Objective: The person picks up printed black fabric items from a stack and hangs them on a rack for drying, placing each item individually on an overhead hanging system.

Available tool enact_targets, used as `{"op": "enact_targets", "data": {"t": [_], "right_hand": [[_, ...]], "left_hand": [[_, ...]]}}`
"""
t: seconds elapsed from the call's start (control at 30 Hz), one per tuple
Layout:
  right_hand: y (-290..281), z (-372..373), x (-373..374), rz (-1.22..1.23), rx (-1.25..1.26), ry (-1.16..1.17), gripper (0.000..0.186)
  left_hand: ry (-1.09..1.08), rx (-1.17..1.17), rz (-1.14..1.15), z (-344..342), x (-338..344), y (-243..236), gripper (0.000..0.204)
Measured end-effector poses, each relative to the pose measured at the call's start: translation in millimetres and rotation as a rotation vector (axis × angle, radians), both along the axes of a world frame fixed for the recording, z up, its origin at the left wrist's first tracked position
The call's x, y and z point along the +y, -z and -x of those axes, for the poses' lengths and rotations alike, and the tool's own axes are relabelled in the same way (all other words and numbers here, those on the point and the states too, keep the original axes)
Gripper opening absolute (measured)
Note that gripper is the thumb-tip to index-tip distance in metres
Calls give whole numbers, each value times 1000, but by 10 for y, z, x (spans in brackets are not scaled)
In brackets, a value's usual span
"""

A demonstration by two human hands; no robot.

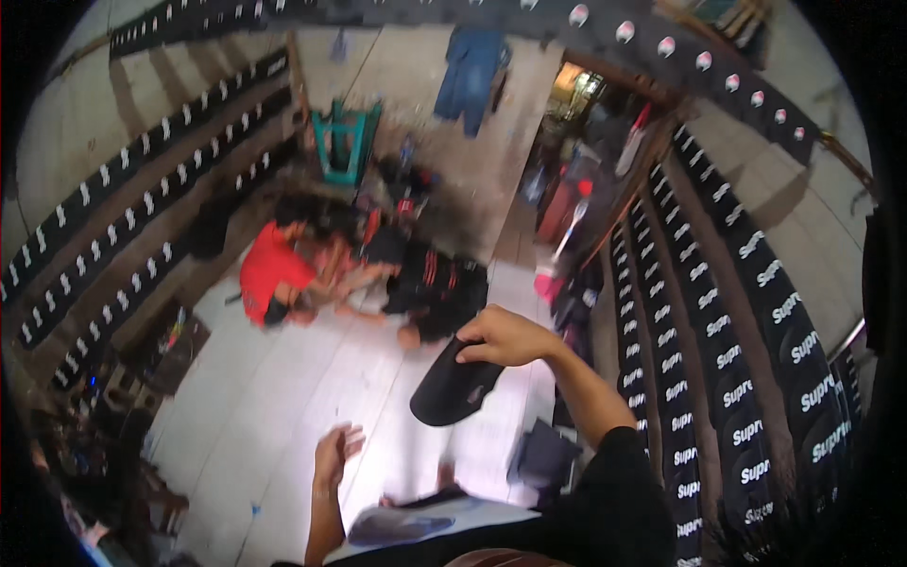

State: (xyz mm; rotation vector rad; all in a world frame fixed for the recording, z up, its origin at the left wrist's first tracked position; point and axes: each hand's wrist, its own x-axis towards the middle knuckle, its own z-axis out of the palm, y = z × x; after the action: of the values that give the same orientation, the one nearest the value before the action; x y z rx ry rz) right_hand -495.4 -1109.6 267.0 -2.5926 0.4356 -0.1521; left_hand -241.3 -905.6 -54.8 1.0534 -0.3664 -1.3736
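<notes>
"Well, how is the right hand (510, 337)?"
"It is closed, pinching by its upper edge a flat, black, rounded piece (446, 389), which hangs above the white tiled floor (265, 406)."
"And the left hand (332, 455)?"
"It is half open, fingers loosely bent, with nothing visible inside."

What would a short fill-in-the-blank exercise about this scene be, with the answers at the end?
1. The black piece is held in the wearer's ____ hand.
2. The wearer's left hand is holding ____.
3. The left co-worker's shirt is coloured ____.
4. The black strips on the right carry lettering coloured ____.

Missing words: right; nothing; red; white.
</notes>
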Motion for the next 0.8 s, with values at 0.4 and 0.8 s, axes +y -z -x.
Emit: {"op": "enact_targets", "data": {"t": [0.4,0.8], "right_hand": [[-4425,1267,-907,119,-1184,115,22],[-4860,1682,-2181,-95,-1251,603,32]], "left_hand": [[-181,-15,-28,465,-245,-63,33],[-368,36,-53,1411,-420,-41,33]]}}
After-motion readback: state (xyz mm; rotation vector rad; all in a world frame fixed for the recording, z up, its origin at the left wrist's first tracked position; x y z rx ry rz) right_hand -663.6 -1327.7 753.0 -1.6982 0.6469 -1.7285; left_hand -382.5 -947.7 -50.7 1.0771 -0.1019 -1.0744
